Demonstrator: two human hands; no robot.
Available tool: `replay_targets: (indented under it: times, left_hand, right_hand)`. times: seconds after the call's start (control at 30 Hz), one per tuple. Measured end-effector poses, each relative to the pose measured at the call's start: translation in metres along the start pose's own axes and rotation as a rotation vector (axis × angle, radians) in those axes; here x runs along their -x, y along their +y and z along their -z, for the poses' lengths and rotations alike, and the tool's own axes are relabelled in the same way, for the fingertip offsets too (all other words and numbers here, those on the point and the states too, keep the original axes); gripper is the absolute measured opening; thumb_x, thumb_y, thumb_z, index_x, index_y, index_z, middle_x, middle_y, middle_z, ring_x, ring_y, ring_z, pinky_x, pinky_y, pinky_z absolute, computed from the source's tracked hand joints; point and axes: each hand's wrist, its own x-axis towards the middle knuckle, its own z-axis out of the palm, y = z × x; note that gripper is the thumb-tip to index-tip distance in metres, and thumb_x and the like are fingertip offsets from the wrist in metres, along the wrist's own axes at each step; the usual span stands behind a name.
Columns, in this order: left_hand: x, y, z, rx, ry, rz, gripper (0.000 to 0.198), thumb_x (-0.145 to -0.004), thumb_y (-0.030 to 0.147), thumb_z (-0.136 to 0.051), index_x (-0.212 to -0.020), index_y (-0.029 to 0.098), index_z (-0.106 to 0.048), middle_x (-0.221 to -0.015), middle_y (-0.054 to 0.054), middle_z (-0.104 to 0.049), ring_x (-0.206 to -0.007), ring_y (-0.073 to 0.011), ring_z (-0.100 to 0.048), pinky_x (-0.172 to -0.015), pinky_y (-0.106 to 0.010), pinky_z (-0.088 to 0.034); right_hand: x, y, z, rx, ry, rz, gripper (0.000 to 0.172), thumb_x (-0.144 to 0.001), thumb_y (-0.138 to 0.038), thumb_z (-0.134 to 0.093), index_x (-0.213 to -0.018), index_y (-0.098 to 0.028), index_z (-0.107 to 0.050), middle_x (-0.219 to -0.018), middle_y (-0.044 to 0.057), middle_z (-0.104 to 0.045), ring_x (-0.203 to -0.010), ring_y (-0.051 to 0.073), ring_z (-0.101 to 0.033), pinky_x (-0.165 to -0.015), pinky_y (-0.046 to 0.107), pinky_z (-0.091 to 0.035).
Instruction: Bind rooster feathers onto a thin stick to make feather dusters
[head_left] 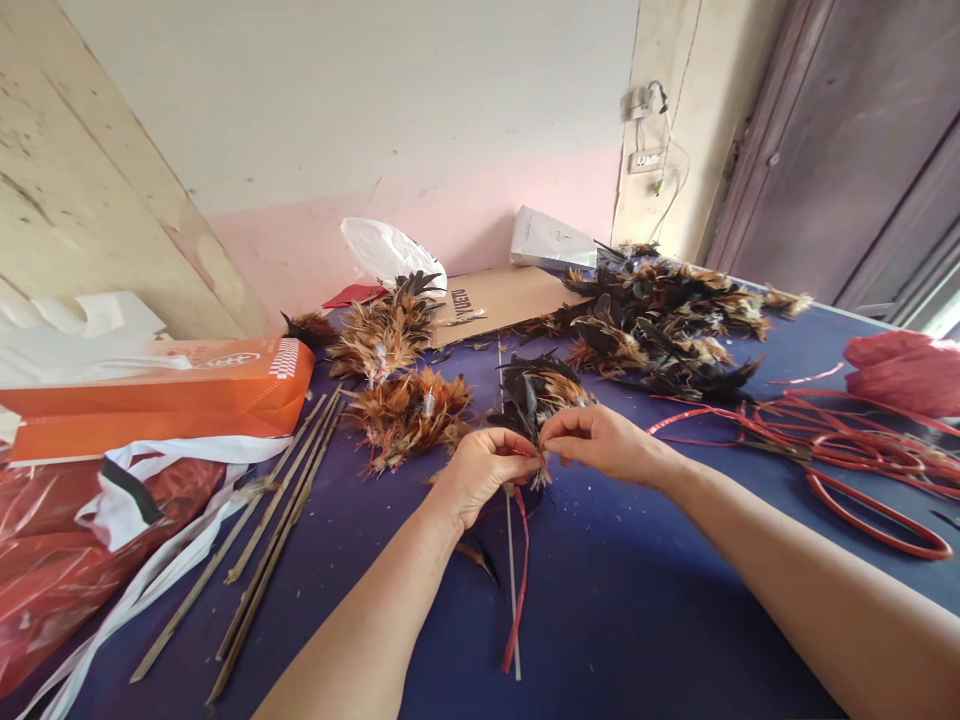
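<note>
A bundle of black and brown feathers (531,392) is between my hands, its quill ends towards me. My left hand (484,470) is closed in a pinch at the base of the bundle. Against the same quill ends, my right hand (604,442) pinches too, but what lies between its fingertips is too small to make out. A red plastic strip (523,590) hangs from under the left fingers onto the blue table (600,620). One loose dark feather (478,558) lies just below my left wrist. Two brown feather bunches (412,412) (386,335) rest to the left.
Thin sticks (274,535) lie left, beside an orange bag (172,400) and white straps (169,560). A large feather pile (660,325) covers the back right. Red-handled scissors (881,515) sit among red strips (855,430) at right. Flat cardboard (510,300) lies at the back.
</note>
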Motion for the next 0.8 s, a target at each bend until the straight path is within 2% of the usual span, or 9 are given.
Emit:
replay_targets:
  times: [0.1,0.33,0.6,0.8]
  left_hand:
    - [-0.001,-0.004,-0.001,-0.116,0.0,-0.067,0.02,-0.055,0.024,-0.071,-0.068,0.013,-0.061,-0.06,-0.001,-0.061,-0.049,-0.0083,-0.052,-0.047,-0.02,-0.039]
    - [-0.003,-0.013,-0.004,-0.436,0.054,-0.262,0.009,-0.064,0.017,-0.06,-0.072,0.014,-0.06,-0.064,-0.001,-0.062,-0.056,-0.0108,-0.056,-0.052,-0.02,-0.042]
    - [0.003,-0.011,-0.012,-0.913,0.156,-0.643,0.02,-0.068,0.003,-0.05,-0.076,0.018,-0.061,-0.074,-0.001,-0.063,-0.067,-0.012,-0.057,-0.064,-0.023,-0.043]
    - [0.004,-0.013,-0.011,-1.08,0.159,-0.737,0.02,-0.072,0.004,-0.049,-0.082,0.019,-0.059,-0.078,-0.002,-0.062,-0.072,-0.0139,-0.056,-0.065,-0.025,-0.043]
  right_hand:
    - [-0.002,0.003,-0.007,-0.067,0.031,-0.039,0.017,-0.071,-0.019,-0.048,-0.081,-0.017,-0.062,-0.059,-0.001,-0.058,-0.053,0.009,-0.051,-0.048,0.019,-0.038]
    - [-0.004,0.01,-0.02,-0.038,0.094,0.061,0.017,-0.066,-0.01,-0.046,-0.076,-0.017,-0.058,-0.066,-0.002,-0.06,-0.054,0.008,-0.054,-0.052,0.018,-0.041]
    - [-0.008,0.02,-0.022,-0.173,-0.015,-0.025,0.02,-0.068,-0.016,-0.047,-0.082,-0.016,-0.061,-0.066,-0.001,-0.061,-0.055,0.009,-0.054,-0.049,0.018,-0.041]
    - [-0.008,0.02,-0.019,-0.287,-0.057,-0.073,0.025,-0.066,-0.016,-0.048,-0.084,-0.017,-0.065,-0.064,-0.002,-0.06,-0.058,0.009,-0.054,-0.053,0.019,-0.043]
